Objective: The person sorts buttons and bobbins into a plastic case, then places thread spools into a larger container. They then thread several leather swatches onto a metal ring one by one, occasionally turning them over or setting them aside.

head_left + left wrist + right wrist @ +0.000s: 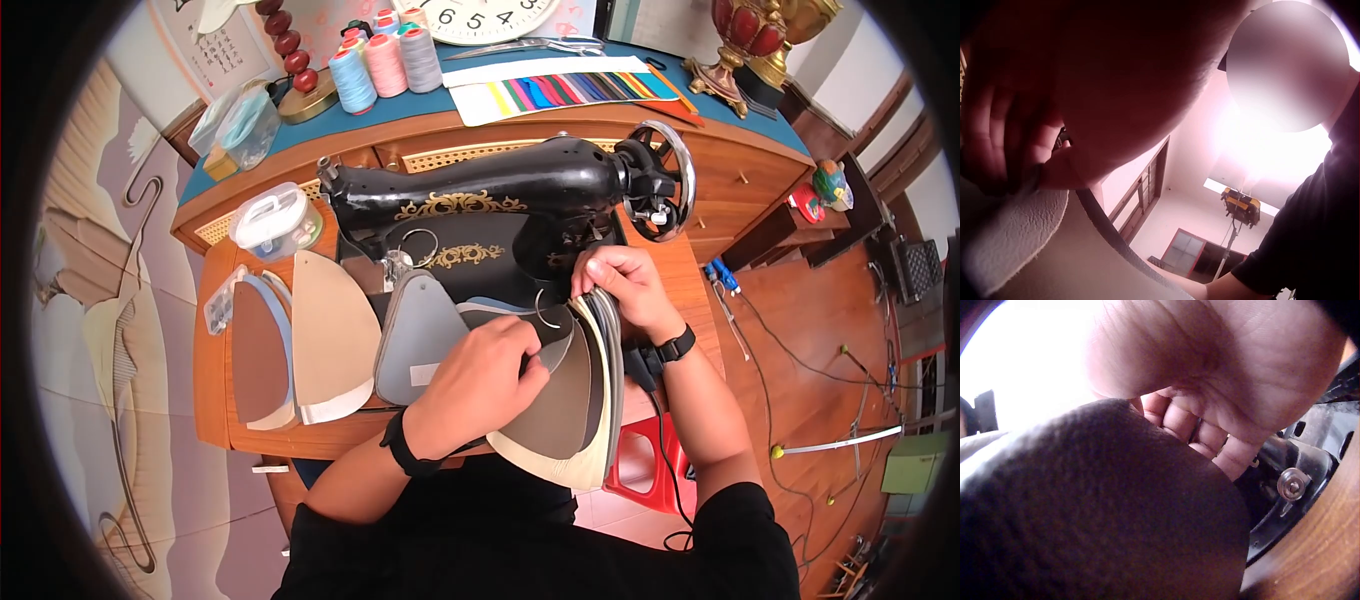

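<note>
Teardrop-shaped leather swatches lie fanned out in front of the black sewing machine (480, 190). My right hand (630, 285) grips the narrow top of a thick stack of swatches (606, 390), beside an open metal ring (545, 312). My left hand (480, 380) reaches across and pinches the edge of a grey swatch (1019, 234) between thumb and fingers, over a taupe swatch (572, 400). Left of it rest a blue-grey swatch (420, 330), a beige one (335, 335) and a brown one (262, 350). In the right wrist view a dark swatch (1104, 506) covers part of the fingers.
A clear plastic box (275, 225) stands left of the machine, whose handwheel (675, 180) is at the right. Behind are thread spools (385, 68), scissors (525, 47) and a colour card (570, 90). A black cable (665, 440) hangs near a red stool (640, 465).
</note>
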Tool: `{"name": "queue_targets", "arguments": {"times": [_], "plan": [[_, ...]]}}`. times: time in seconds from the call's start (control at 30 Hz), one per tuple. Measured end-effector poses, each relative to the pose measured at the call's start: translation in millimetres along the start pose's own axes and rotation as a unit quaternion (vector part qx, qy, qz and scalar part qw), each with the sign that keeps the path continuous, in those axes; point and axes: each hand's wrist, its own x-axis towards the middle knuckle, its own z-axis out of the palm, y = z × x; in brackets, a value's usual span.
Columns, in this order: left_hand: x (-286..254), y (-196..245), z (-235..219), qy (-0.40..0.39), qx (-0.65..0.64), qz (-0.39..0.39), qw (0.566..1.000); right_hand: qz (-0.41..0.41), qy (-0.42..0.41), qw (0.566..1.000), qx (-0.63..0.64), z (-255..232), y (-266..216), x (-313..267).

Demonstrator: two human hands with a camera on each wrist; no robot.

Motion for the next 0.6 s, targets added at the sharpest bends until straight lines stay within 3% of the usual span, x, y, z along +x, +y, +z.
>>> {"name": "queue_targets", "arguments": {"times": [0.03, 0.1, 0.2, 0.33, 0.4, 0.5, 0.6], "plan": [[0.4, -0.6, -0.1, 0.001, 0.0, 0.0, 1.0, 0.0, -0.001, 1.0, 0.0, 0.2, -0.1, -0.2], [2.3, -2.1, -0.6, 0.082, 0.005, -0.001, 0.997, 0.007, 0.005, 1.0, 0.015, 1.2, -0.4, -1.3], [4.0, 0.3, -3.3, 0.115, 0.001, -0.021, 0.993, 0.007, 0.005, 1.0, 0.012, 1.7, -1.0, -1.0], [4.2, -1.2, -3.5, 0.126, 0.029, -0.001, 0.992, 0.01, 0.006, 1.0, 0.021, 2.2, -2.6, -1.2], [5.7, -6.4, -5.1, 0.168, 0.044, -0.052, 0.983, 0.009, 0.007, 1.0, 0.019, 2.4, -2.6, -1.2], [9.6, -7.4, -14.6, 0.198, 0.089, -0.043, 0.975, 0.011, 0.007, 1.0, 0.019, 2.4, -2.6, -1.2], [9.7, -4.1, -15.2, 0.178, 0.088, -0.048, 0.979, 0.007, 0.005, 1.0, 0.007, 1.8, -2.4, -1.0]]}}
